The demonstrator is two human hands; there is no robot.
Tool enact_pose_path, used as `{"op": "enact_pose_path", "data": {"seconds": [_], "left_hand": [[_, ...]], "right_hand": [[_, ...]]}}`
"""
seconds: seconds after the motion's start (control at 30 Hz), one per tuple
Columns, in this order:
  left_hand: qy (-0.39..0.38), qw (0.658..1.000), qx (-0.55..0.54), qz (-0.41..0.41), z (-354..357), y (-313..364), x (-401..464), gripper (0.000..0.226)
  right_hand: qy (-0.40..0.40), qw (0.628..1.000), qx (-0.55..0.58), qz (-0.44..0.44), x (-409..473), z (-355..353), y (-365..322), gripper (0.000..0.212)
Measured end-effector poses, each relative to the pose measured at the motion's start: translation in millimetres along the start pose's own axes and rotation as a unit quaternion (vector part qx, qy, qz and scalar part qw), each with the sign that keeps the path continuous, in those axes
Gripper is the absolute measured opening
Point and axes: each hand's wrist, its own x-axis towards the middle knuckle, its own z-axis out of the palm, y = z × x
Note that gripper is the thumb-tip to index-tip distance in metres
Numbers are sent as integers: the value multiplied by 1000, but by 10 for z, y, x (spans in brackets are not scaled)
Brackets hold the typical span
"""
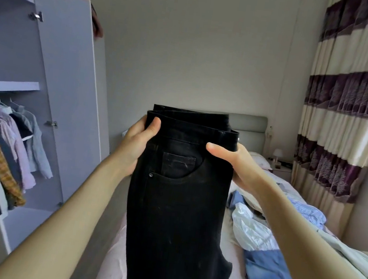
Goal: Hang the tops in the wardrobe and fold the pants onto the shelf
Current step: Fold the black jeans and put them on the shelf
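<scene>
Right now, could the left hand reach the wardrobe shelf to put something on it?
Probably not yet. The left hand grips the waistband of the black pants, as does the right hand. The wardrobe shelf lies off to the left, door open, nothing blocking it, but the hand is occupied.

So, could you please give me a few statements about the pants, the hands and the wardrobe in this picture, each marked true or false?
1. Both hands grip the black pants at the waistband. True: the left hand and the right hand each hold a side.
2. The pants lie folded flat on the bed. False: they hang upright in the air above the bed.
3. The wardrobe door stands open. True.
4. The wardrobe rail is bare. False: several tops hang under the shelf.
5. Clothes lie on the bed to the right of the pants. True: a pile of light and blue garments.
</scene>
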Motion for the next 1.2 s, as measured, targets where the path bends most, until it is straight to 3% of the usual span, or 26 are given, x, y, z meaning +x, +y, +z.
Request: {"op": "enact_pose_path", "data": {"seconds": [0.13, 0.3, 0.5, 0.77, 0.87, 0.97, 1.07, 1.2], "left_hand": [[110, 979, 147, 83, -216, 163, 262, 21], [209, 949, 188, 139, -369, 406, 610, 15], [176, 940, 236, 171, -261, 631, 1019, 12], [116, 959, 210, 151, 346, 38, 1853, 20], [87, 964, 214, 135, 551, -417, 2309, 22], [82, 952, 268, 123, 749, -961, 2859, 28], [58, 940, 322, 100, 960, -1475, 3319, 31], [-27, 934, 351, 55, 1299, -2253, 3772, 23]], "right_hand": [[19, 997, -69, -35, 272, 377, -218, 9], [-18, 992, -92, -87, 554, 764, -564, 6], [-21, 995, 89, -29, 739, 667, -592, 21], [34, 992, 114, -46, 1050, -227, -232, 30], [92, 993, 72, -32, 1304, -696, -24, 31], [177, 983, -10, -38, 1615, -1208, 252, 17], [270, 949, -159, -32, 1924, -1792, 553, 20], [315, 884, -345, 35, 2153, -2525, 1098, 22]]}}
